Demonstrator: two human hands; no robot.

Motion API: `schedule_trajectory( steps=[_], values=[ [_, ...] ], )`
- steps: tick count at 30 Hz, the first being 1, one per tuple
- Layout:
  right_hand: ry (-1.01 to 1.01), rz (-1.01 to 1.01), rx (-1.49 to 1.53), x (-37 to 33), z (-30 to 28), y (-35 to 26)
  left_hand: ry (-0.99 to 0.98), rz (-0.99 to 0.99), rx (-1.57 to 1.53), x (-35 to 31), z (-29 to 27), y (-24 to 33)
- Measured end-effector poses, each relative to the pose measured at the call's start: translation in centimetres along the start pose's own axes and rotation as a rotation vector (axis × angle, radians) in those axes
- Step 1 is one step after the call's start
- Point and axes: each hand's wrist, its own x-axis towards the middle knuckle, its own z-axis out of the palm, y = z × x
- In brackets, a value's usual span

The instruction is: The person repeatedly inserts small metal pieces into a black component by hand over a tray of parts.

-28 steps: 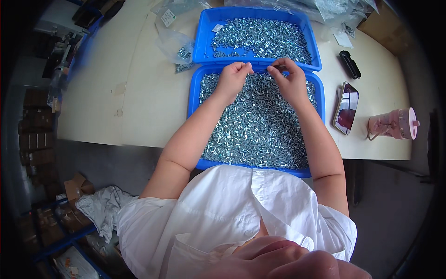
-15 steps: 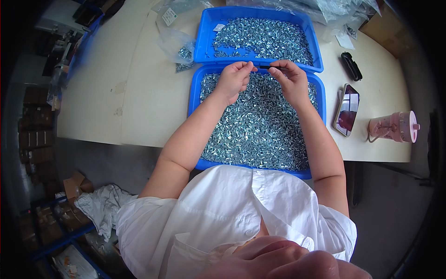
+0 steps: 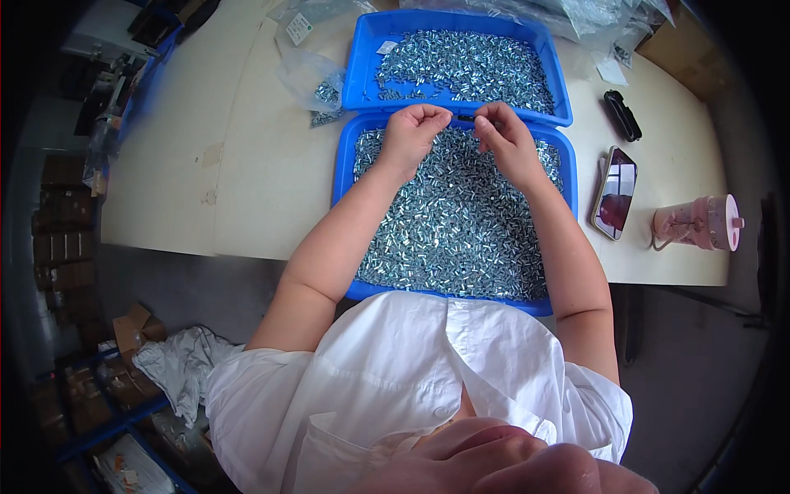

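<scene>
Over the far edge of the near blue tray (image 3: 339, 177), both my hands are raised close together. My left hand (image 3: 413, 138) is closed in a pinch; anything between its fingertips is too small to make out. My right hand (image 3: 508, 142) pinches a slim black stick-like piece (image 3: 466, 118), its tip pointing at the left fingertips with a small gap between. Beneath the hands, small shiny metal pins (image 3: 461, 222) fill the near tray. Behind it stands a second blue tray (image 3: 362, 62), holding a thinner layer of similar metal pins (image 3: 469, 66) and a small white label.
A clear plastic bag (image 3: 317, 82) with pins lies left of the far tray. On the right are a black case (image 3: 622, 116), a phone (image 3: 615, 193) and a pink cup (image 3: 698, 224). Plastic bags (image 3: 576, 20) and a cardboard box (image 3: 687, 53) sit at the back.
Both hands have shifted slightly, the right one a little up and left. Less of the black piece shows now. The trays have stayed in place.
</scene>
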Motion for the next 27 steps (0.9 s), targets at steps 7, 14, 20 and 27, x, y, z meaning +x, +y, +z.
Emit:
schedule_trajectory(
  steps=[7, 14, 20, 27],
  values=[
    [-0.193, 0.198, -0.009, 0.3, -1.6, 0.4, -0.011, 0.131, 0.062, -0.1, 0.5, 0.1],
    [-0.153, 0.052, 0.071, 0.3, -1.6, 0.7, -0.002, 0.166, 0.092, -0.2, 0.6, 0.1],
    [-0.118, 0.118, 0.112, 0.2, -1.1, 0.1, 0.005, 0.236, 0.172, 0.0, 0.4, -0.5],
    [-0.159, 0.19, 0.095, 0.5, -1.9, 0.2, 0.023, 0.292, 0.303, -0.2, 0.6, -0.5]
  ],
)
